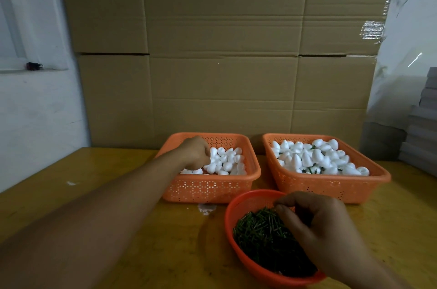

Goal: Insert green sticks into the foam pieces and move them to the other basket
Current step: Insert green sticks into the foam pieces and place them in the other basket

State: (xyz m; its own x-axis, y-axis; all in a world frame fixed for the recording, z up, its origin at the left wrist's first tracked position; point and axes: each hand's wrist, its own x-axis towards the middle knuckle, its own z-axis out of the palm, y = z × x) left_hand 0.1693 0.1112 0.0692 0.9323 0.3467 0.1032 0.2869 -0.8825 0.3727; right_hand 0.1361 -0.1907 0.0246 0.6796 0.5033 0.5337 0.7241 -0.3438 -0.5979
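Here the left hand (195, 153) reaches into the left orange basket (208, 188), its fingers curled down among the plain white foam pieces (227, 161) heaped there. The fingertips are buried in the pile, so I cannot tell whether they grip one piece or only touch the heap. The left forearm stretches across the yellow-brown wooden surface (94, 170) from the lower left corner.

The right hand (319, 225) hovers over the round red bowl (233, 213), which sits nearest the person, in front of the gap between the two baskets. Its fingers bend inward, thumb and forefinger drawn together at the top of the pile of short green sticks (262, 234) that fills the bowl. They look pinched on a stick or two, though the dark pile and the hand's shadow make the exact hold hard to read.

The right orange basket (331, 184) stands just beside the left one, apart by a narrow gap. It is heaped higher with white foam pieces, and bits of green show between several of them.

Behind the baskets rises a wall of large brown cardboard boxes (224, 52). A white wall and window ledge lie to the left, and a stack of grey flat items (421, 137) stands at the right edge.
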